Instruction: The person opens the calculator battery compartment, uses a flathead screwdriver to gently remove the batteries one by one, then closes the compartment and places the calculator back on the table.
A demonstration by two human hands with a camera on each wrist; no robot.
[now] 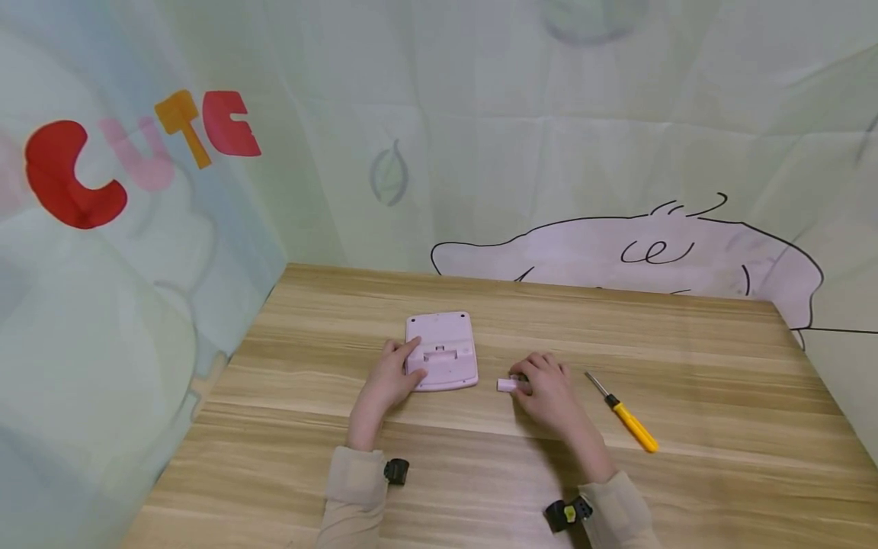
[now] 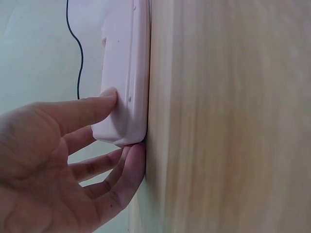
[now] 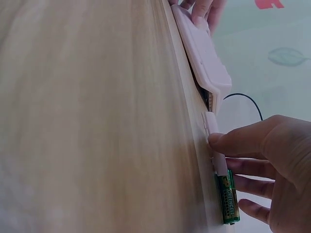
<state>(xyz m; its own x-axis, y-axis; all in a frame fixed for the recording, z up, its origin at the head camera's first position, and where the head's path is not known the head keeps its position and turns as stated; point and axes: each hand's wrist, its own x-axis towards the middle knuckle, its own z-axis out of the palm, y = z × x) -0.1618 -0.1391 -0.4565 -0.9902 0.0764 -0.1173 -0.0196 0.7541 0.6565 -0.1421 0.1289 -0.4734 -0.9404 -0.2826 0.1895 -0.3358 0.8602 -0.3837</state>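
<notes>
A pink calculator (image 1: 439, 329) lies face down on the wooden table, its battery compartment (image 1: 442, 356) uncovered. My left hand (image 1: 388, 379) grips its left edge, thumb on the back and fingers against the side, as the left wrist view shows up close. To the right of the calculator, my right hand (image 1: 549, 390) pinches a small pink battery cover (image 3: 210, 122) low over the table, the thumb lying on it. Beside that cover, a green battery (image 3: 228, 200) lies near the fingertips of the same hand. Part of the cover is hidden by the thumb.
A screwdriver (image 1: 623, 413) with a yellow handle lies to the right of my right hand, its tip pointing away from me. Behind the table hangs a printed cloth (image 1: 343, 137), and the table's back edge meets it.
</notes>
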